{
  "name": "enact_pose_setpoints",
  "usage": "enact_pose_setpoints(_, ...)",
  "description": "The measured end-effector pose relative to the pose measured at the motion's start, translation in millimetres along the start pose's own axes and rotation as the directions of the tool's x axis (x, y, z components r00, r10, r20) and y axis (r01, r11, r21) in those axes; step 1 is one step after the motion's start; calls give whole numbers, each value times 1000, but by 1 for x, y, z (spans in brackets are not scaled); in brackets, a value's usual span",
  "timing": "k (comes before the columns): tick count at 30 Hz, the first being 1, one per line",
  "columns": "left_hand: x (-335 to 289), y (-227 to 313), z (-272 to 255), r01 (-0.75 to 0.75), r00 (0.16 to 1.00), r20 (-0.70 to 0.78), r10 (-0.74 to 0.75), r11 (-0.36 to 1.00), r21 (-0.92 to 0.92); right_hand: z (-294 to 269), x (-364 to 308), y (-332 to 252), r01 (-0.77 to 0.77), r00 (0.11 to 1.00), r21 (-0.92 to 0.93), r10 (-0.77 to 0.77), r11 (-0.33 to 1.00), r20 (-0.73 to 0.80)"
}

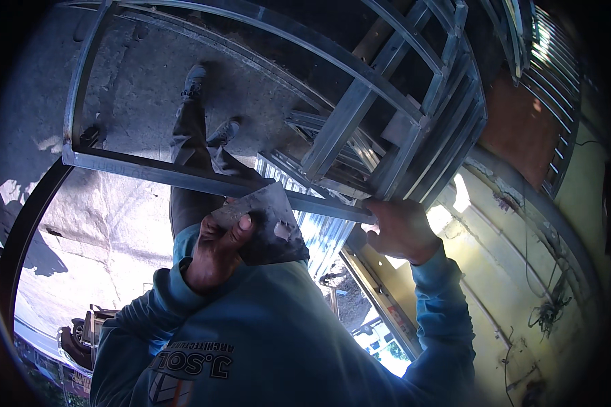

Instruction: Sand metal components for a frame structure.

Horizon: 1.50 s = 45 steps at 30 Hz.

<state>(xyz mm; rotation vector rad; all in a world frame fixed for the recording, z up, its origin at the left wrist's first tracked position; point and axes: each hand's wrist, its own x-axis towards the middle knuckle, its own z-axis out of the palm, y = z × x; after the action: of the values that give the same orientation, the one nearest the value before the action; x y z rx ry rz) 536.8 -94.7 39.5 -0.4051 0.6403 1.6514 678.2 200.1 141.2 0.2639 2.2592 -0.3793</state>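
Observation:
My left hand (218,254) is closed on a square grey metal plate (268,224), with the thumb lying across its face. The plate has dark smudges and a pale patch near its right side. It is tilted in front of a long square steel tube (156,169), part of a larger metal frame, and hides a stretch of it. Around the right end of that tube, near a corner of the frame, my right hand (404,230) is closed. Some of its fingers are hidden behind the metal.
Several stacked steel frames (448,129) lean at the upper right. A yellow wall (482,271) with pipes and a loose tangle of wire (550,308) runs down the right side. Corrugated metal sheet (319,234) lies below the frame. Concrete floor (142,88) spreads at the left, and a vehicle (81,332) stands outside.

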Motion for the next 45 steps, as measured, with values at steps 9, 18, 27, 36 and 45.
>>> enact_pose_setpoints(9, -1, 4, -2, 26, 999, 25, -28, 999, 43, -15, -11, -9, -123, 990, 108, 115, 987, 76)
enact_pose_setpoints(18, 0, 5, -1, 50, 999, 7, -50, 999, 11, -66, -54, -25, -273, 952, 526, 305, 805, 28)
enact_pose_setpoints(27, 17, 5, -3, 62, 992, -103, -68, 996, -66, -13, -58, -24, -311, 918, 670, 395, 674, 29)
enact_pose_setpoints(36, 6, 6, -41, 24, 992, -125, 33, 903, 429, 24, -14, -63, 186, 884, 813, 267, 551, -383)
enact_pose_setpoints(45, -45, 72, -6, -192, 947, -24, 322, 622, 759, 12, 67, -110, 606, 753, 672, -33, 425, -658)
